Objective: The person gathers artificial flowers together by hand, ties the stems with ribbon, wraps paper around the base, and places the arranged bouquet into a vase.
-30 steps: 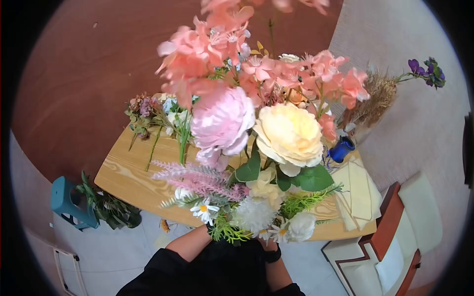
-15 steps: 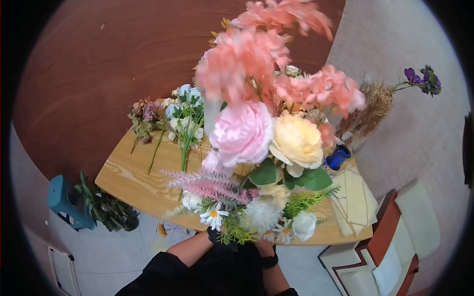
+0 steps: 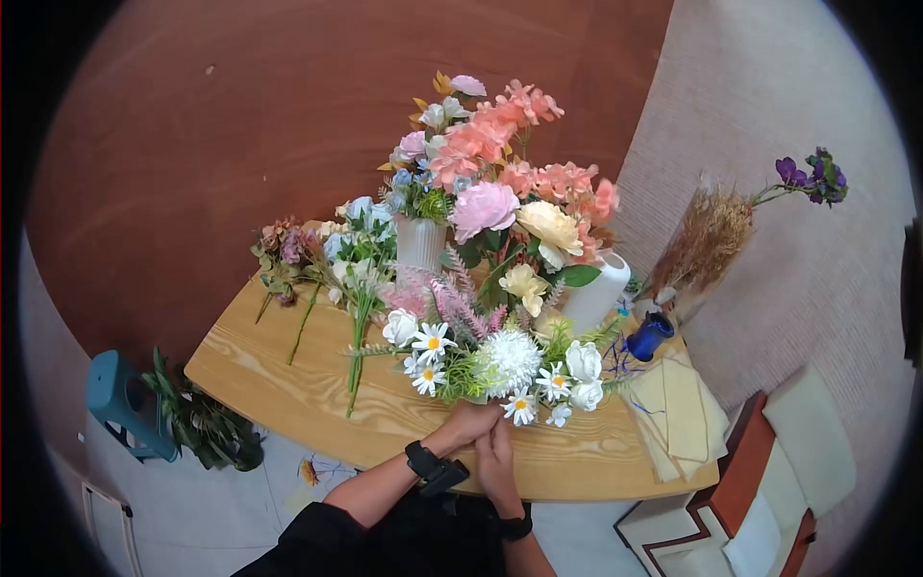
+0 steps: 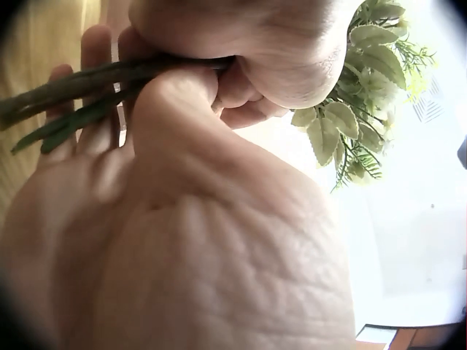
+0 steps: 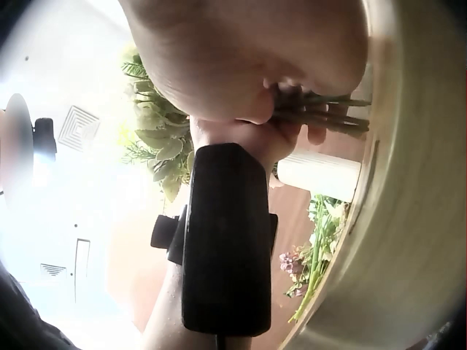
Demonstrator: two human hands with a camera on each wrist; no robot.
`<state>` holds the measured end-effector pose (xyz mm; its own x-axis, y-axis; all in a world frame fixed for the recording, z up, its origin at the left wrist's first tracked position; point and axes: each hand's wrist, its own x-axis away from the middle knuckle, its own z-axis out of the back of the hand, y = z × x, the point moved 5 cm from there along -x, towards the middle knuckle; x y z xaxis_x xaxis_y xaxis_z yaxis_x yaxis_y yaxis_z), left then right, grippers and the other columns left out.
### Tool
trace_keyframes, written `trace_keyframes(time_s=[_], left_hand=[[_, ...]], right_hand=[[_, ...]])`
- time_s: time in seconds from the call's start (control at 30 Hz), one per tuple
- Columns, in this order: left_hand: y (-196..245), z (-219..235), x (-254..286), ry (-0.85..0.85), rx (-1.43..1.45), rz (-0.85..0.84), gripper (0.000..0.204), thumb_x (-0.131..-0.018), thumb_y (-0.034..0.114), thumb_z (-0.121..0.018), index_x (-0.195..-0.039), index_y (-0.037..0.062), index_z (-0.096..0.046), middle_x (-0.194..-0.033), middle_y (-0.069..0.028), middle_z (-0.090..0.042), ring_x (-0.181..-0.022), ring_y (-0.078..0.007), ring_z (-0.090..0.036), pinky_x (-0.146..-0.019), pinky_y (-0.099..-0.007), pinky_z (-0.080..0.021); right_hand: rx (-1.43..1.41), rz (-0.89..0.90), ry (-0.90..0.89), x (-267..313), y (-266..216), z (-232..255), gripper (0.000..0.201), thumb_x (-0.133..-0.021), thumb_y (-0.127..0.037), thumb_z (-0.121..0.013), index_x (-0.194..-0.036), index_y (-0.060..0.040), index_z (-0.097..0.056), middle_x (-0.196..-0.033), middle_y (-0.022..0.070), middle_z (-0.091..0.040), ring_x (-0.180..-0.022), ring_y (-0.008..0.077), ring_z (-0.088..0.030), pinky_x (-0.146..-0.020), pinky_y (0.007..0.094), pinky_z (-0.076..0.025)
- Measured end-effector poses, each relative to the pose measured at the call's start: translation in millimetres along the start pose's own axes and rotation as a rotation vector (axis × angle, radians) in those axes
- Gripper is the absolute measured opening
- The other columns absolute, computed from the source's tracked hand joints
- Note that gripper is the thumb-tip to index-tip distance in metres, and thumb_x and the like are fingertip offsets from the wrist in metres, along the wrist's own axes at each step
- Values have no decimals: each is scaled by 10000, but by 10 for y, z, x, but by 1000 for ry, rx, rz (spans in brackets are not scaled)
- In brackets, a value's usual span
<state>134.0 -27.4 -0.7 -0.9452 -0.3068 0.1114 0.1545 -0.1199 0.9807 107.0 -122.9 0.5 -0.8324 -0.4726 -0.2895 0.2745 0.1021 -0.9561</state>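
Both hands meet low in front of my body at the stems of a large mixed bouquet [image 3: 510,361]. White daisies, a shaggy white bloom and white roses make up its near side; pink and cream blooms and coral blossoms rise behind. My left hand [image 3: 471,423] has the green stems [image 4: 80,87] between its thumb and fingers, their cut ends sticking out past the fingers. My right hand [image 3: 495,466] curls round the same stems [image 5: 321,117], pressed against the left hand. Flower heads and leaves [image 4: 365,87] spread beyond the hands.
A white ribbed vase [image 3: 420,242] with flowers and a tilted white vase [image 3: 596,293] stand behind the bouquet. Loose flower stems [image 3: 358,356] lie left on the wooden table [image 3: 260,356]. At right are a blue ribbon roll [image 3: 651,337], cream wrapping sheets [image 3: 683,413] and dried grass [image 3: 707,240].
The bouquet has gone from close below the head camera down and away, over the table. Both hands, earlier mostly hidden under the flowers, now show at the stems.
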Motion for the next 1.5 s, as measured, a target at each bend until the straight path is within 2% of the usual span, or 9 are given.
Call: trace_keyframes(time_s=[0.07, 0.17, 0.53, 0.6, 0.73, 0.9, 1.07, 1.27, 1.5], left_hand=[[154, 27, 47, 104, 143, -223, 291, -845, 249, -530, -902, -25, -612, -771, -106, -640, -683, -158, -600, -584, -295, -469], [141, 99, -6, 87, -13, 48, 267, -851, 248, -548, -878, -10, -612, -737, -104, -632, -643, -164, -602, -531, -296, -458], [136, 249, -28, 180, -13, -117, 385, -913, 352, -444, -974, 6, -603, -832, -120, -661, -734, -192, -622, -666, -305, -479], [-59, 202, -41, 27, 21, -12, 428, -912, 386, -429, -1018, 5, -592, -920, -144, -654, -829, -228, -609, -755, -322, -456], [26, 229, -89, 72, 8, 38, 386, -899, 337, -452, -963, -14, -598, -839, -133, -656, -752, -217, -606, -693, -320, -454], [198, 268, -134, 290, 179, -346, 249, -847, 180, -547, -898, -59, -594, -744, -126, -635, -618, -197, -604, -548, -322, -470], [271, 240, -62, 127, 351, -172, 241, -847, 193, -553, -768, -29, -599, -647, -149, -599, -396, -148, -545, -353, -266, -427], [280, 243, -47, 190, 180, -302, 180, -824, 145, -555, -829, -25, -614, -705, -99, -639, -537, -130, -582, -452, -266, -450], [295, 247, 59, 105, -55, -134, 257, -808, 190, -582, -952, -21, -618, -841, -117, -651, -717, -167, -591, -637, -312, -476]], right_hand=[[-62, 4, 16, -29, 31, 13, 384, -962, -145, -396, -1294, 43, -348, -1289, 139, -421, -1182, 191, -408, -996, 290, -306], [-246, -1, 71, -40, 155, 55, 361, -966, -139, -389, -1273, 48, -360, -1252, 148, -460, -1167, 191, -439, -997, 299, -319], [-167, -49, 92, -46, 257, 104, 341, -972, -166, -381, -1227, 60, -393, -1175, 170, -521, -1098, 221, -512, -970, 324, -384], [-233, -30, 107, -32, 247, 94, 347, -972, -164, -381, -1226, 73, -388, -1173, 176, -520, -1098, 216, -511, -972, 323, -384], [-182, -73, 73, -54, 176, 77, 353, -972, -168, -382, -1223, 81, -390, -1175, 175, -520, -1097, 210, -510, -969, 321, -387], [-196, -73, 69, -42, 186, 82, 363, -972, -175, -387, -1231, 79, -392, -1187, 175, -517, -1098, 210, -513, -973, 317, -380], [-176, -112, 87, -27, 176, 80, 373, -967, -175, -405, -1248, 69, -401, -1191, 159, -519, -1094, 198, -515, -961, 298, -381], [-133, -134, 54, -38, 90, 52, 375, -943, -163, -468, -1233, 73, -432, -1181, 128, -529, -1083, 155, -510, -934, 267, -385], [-190, -70, 37, -107, 65, -6, 277, -931, -151, -496, -1109, 61, -510, -972, 51, -556, -886, 98, -508, -792, 247, -417]])
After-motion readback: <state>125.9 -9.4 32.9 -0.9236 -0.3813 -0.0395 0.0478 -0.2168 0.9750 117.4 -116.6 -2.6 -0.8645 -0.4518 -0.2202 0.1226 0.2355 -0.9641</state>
